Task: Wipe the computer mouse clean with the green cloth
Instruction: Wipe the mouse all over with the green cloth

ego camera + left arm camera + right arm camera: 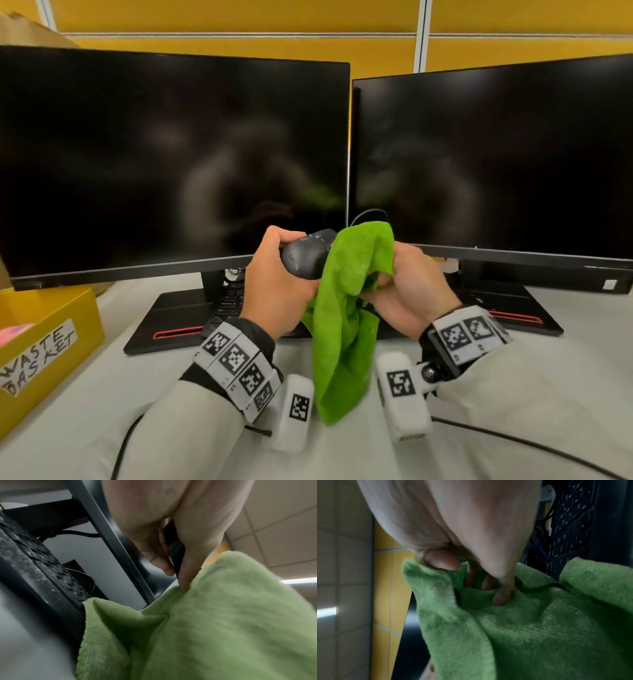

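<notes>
My left hand (274,274) holds a black computer mouse (306,255) in the air in front of the monitors, fingers curled round its body. In the left wrist view only a dark edge of the mouse (175,550) shows between thumb and fingers. My right hand (404,284) grips a green cloth (346,308) bunched in its fingers and presses it against the mouse's right side. The cloth (522,622) hangs down toward the desk and covers part of the mouse. The mouse's cable (370,214) loops up behind the cloth.
Two dark monitors (171,164) (496,164) stand close behind my hands on black bases. A black keyboard (229,305) lies under my left hand. A yellow box labelled waste basket (41,349) sits at the left. A black cable (513,442) runs across the white desk at the right.
</notes>
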### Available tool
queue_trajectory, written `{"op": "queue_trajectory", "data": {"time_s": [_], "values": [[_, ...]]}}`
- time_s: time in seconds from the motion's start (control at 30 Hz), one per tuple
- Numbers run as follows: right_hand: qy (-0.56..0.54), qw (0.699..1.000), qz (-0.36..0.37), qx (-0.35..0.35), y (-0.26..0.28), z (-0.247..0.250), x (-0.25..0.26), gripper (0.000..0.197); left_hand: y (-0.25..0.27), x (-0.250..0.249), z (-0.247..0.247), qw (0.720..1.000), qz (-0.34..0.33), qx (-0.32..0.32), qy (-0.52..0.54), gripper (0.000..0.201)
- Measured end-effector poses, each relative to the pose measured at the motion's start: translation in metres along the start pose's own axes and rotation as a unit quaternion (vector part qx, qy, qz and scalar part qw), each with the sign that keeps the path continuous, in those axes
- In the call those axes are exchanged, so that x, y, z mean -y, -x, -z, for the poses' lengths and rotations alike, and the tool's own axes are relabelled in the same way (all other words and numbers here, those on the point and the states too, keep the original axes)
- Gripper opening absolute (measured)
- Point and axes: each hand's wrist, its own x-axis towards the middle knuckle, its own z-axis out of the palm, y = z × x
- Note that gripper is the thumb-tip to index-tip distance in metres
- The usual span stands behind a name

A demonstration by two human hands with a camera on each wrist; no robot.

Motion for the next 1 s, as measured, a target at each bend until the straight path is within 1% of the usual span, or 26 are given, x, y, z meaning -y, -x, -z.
{"op": "queue_trajectory", "data": {"time_s": [0.03,0.07,0.1,0.17,0.23,0.3,0.47,0.6,0.7,0.83,0.9,1.0], "values": [[0.031,0.999,0.011,-0.018,-0.001,-0.003,-0.003,0.035,0.001,-0.002,0.0,1.0,-0.008,0.011,-0.001,0.066],[0.059,0.998,0.019,-0.022,-0.003,-0.003,-0.006,0.033,0.001,-0.004,0.0,1.0,-0.016,0.025,-0.003,0.063],[0.079,0.997,0.024,-0.007,-0.003,-0.003,-0.008,0.031,0.001,-0.005,0.001,0.999,-0.024,0.039,-0.005,0.06],[0.084,0.996,0.035,0.014,-0.006,-0.004,-0.011,0.034,0.0,-0.007,0.002,0.997,-0.036,0.07,-0.004,0.058],[0.064,0.996,0.061,0.005,-0.01,-0.004,-0.013,0.032,0.0,-0.009,0.003,0.995,-0.048,0.087,0.0,0.057],[0.05,0.995,0.085,-0.002,-0.013,-0.005,-0.013,0.028,-0.002,-0.011,0.006,0.994,-0.054,0.091,0.006,0.057],[0.018,0.995,0.095,-0.017,-0.018,0.006,-0.012,0.024,-0.005,-0.014,0.01,0.995,-0.035,0.095,0.023,0.065],[-0.008,0.995,0.097,0.014,-0.015,0.015,-0.02,0.021,-0.003,-0.013,0.006,0.996,-0.016,0.089,0.026,0.068],[0.035,0.994,0.099,0.038,-0.015,0.016,-0.028,0.026,-0.004,-0.011,0.007,0.995,-0.008,0.097,0.011,0.068],[0.089,0.989,0.114,0.021,-0.018,0.016,-0.025,0.027,-0.002,-0.01,0.007,0.992,-0.011,0.125,-0.002,0.061],[0.084,0.99,0.114,0.014,-0.017,0.018,-0.023,0.031,-0.001,-0.012,0.007,0.992,-0.007,0.13,0.003,0.06],[0.046,0.994,0.103,0.006,-0.016,0.021,-0.02,0.035,-0.001,-0.014,0.008,0.991,0.002,0.132,0.027,0.061]]}}
